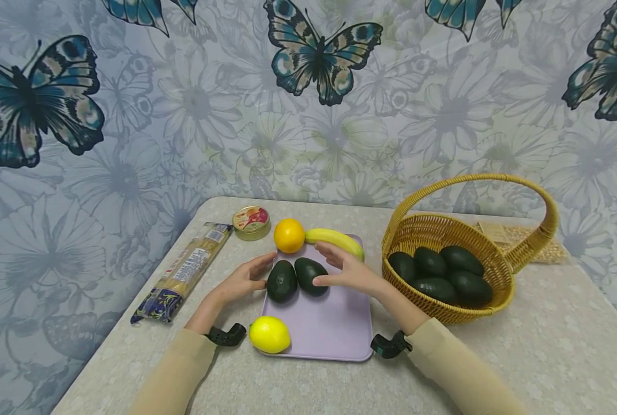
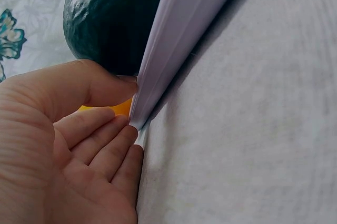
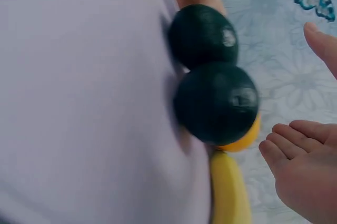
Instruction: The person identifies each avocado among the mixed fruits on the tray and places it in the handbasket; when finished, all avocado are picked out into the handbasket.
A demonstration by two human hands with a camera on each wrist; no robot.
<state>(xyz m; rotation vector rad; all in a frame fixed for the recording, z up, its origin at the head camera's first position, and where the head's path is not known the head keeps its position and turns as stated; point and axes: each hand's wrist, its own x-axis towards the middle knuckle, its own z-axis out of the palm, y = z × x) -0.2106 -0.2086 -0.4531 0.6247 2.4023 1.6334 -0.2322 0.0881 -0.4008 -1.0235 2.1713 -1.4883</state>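
Two dark green avocados lie side by side on a lilac tray point(image 1: 334, 328): a left avocado point(image 1: 282, 281) and a right avocado point(image 1: 310, 275). My left hand point(image 1: 242, 280) is at the tray's left edge, beside the left avocado. In the left wrist view its thumb point(image 2: 100, 84) comes up to the tray rim, fingers extended and nothing gripped. My right hand point(image 1: 351, 271) hovers to the right of the right avocado. Seen from the right wrist, its fingers point(image 3: 295, 140) are spread, holding nothing, with a gap to the avocados.
A lemon point(image 1: 270, 334) sits on the tray's near left corner. An orange point(image 1: 289, 235) and a banana point(image 1: 337, 239) lie along its far side. To the right stands a wicker basket point(image 1: 505, 288) with several avocados. At left are a pasta packet point(image 1: 191, 268) and a round tin point(image 1: 251, 222).
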